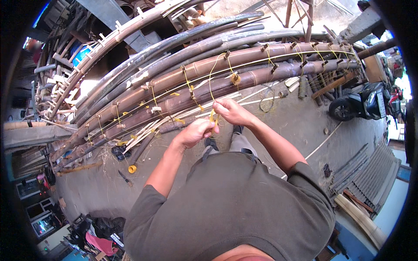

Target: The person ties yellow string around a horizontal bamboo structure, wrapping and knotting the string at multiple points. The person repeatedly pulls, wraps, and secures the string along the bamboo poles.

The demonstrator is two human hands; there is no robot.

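Observation:
In front of my body, my left hand point(194, 133) and my right hand point(234, 112) are close together, fingers pinched on a yellow cord point(210, 80). A loop of it hangs between them; from the right fingers a strand rises to the bamboo poles. Two long brown poles run side by side there, an upper pole point(202, 66) and a lower pole point(203, 92). Short pegs stick out of both, and yellow lashings point(187, 78) cross between them. A small yellow coil point(235, 78) hangs on a peg of the lower pole.
More bamboo poles point(174, 56) lie behind. Thin pale strips point(150, 127) rest on the floor beneath the pair. A knife point(125, 178) and a yellow ring-shaped object point(132, 168) lie at left. A motorcycle point(363, 102) stands at right, above stacked corrugated sheets point(370, 176).

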